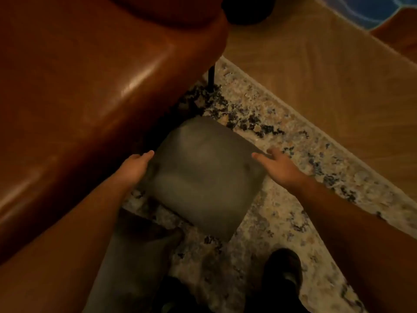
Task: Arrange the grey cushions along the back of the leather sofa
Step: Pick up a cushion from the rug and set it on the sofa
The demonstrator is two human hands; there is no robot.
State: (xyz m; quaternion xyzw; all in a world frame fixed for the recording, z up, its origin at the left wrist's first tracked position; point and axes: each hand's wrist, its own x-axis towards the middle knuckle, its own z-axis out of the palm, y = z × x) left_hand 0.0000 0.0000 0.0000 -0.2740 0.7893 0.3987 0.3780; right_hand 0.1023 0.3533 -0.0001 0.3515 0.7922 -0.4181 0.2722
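Note:
A grey cushion [200, 177] lies on the patterned rug beside the brown leather sofa [79, 98], which fills the left of the view. My left hand [135, 167] rests flat against the cushion's left edge, fingers straight and together. My right hand [278, 164] is at the cushion's right corner with its fingers spread, touching or just above the fabric. Neither hand has closed around the cushion. A second grey shape [128, 263] shows below my left forearm; whether it is another cushion or a trouser leg is unclear.
The speckled rug [282, 222] runs diagonally, with a wooden floor [316, 75] beyond it. A thin black sofa leg [211, 75] stands at the sofa's corner. A dark shoe [283, 269] is on the rug at the bottom right.

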